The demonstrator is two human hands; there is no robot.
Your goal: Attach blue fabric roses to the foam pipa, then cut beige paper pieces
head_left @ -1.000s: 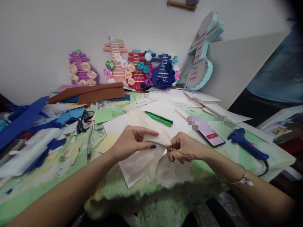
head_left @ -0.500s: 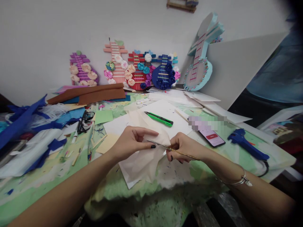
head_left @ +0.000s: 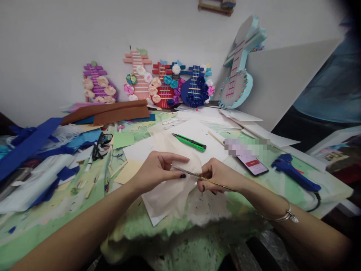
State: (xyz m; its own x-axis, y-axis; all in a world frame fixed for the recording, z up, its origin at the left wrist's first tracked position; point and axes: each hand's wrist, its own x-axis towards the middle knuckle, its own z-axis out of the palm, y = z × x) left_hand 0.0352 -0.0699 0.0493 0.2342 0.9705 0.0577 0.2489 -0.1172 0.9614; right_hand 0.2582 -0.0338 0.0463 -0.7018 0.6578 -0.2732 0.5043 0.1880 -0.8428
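My left hand (head_left: 155, 169) pinches a cream sheet of crepe paper (head_left: 173, 195) between thumb and fingers, above the table. Closed around the handles of a pair of scissors (head_left: 194, 174) is my right hand (head_left: 218, 175). The scissor blades point left along the crepe paper, toward my left thumb; whether they are parted is hard to see. Beneath lies a white sheet (head_left: 135, 150), and just beyond my hands a green utility knife (head_left: 190, 143) rests on it.
A phone (head_left: 252, 163) and a blue glue gun (head_left: 295, 171) lie to the right. Blue material (head_left: 34, 143), black glasses (head_left: 101, 145) and paper scraps crowd the left. Brown sheets (head_left: 113, 113) and several flower-decorated guitar shapes (head_left: 163, 82) line the wall.
The scissors and my right hand have shifted very slightly left. At the far left, the blue strip has settled flatter. My left hand stays nearly still, pinching the crepe paper.
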